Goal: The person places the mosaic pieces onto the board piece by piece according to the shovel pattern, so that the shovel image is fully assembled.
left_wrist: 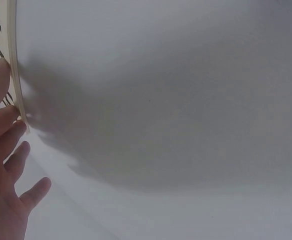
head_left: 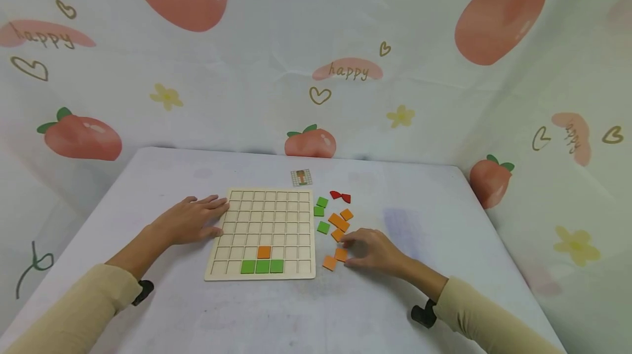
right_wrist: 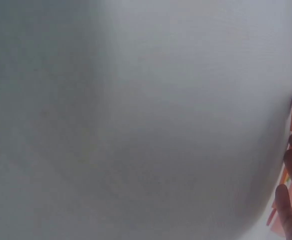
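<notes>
Ur L hand (head_left: pixel 195 221) has its fingers out loose, touching the board (head_left: pixel 271 217) on its left edge. Ur R hand (head_left: pixel 372 252) is by orange tiles (head_left: pixel 329 263) right of the board, can't tell if it's pinching 1 tbh. 3 green tiles (head_left: pixel 263 267) + 1 orange sit on the board, near side.

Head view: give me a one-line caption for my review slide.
Left hand touching a grid board bearing three green tiles and one orange tile; right hand beside loose orange tiles.

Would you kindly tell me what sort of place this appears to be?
Probably an indoor tabletop recording corner: a fruit-printed curtain hangs behind a white-covered table, and a black device sits at each wrist.
</notes>
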Available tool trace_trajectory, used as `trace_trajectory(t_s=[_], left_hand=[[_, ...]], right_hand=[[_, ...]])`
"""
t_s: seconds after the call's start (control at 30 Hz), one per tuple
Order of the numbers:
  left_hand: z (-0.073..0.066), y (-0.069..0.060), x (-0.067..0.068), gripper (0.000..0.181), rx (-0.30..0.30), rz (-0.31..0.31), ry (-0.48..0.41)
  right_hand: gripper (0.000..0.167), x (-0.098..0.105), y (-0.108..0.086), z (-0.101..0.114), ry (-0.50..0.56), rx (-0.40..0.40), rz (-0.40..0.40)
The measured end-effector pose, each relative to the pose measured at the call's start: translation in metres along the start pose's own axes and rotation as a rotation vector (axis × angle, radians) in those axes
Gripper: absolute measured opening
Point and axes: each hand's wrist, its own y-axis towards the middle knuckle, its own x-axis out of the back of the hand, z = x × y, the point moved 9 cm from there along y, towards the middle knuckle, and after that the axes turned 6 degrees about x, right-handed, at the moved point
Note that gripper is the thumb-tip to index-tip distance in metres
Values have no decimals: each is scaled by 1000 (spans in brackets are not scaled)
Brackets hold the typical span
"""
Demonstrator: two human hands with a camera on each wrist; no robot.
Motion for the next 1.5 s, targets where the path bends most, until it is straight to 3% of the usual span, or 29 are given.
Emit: trace_trajectory(t_s=[0.37, 0.77, 1.07, 1.3, 1.5], left_hand=[[-1, 2, 2, 62, 5, 4, 4], [-2, 1, 1, 63, 19, 15, -5], [-2, 1, -3, 64, 25, 25, 0], [-2, 1, -1, 64, 30, 30, 6], [0, 1, -2, 64, 31, 29, 4]], right_hand=[[35, -1, -2, -2, -4, -1, -12], [31, 4, 8, -2, 29, -19, -8], [32, 6, 37, 5, 56, 31, -72], [33, -9, 64, 18, 65, 60, -41], [33, -23, 90, 32, 56, 33, 20]])
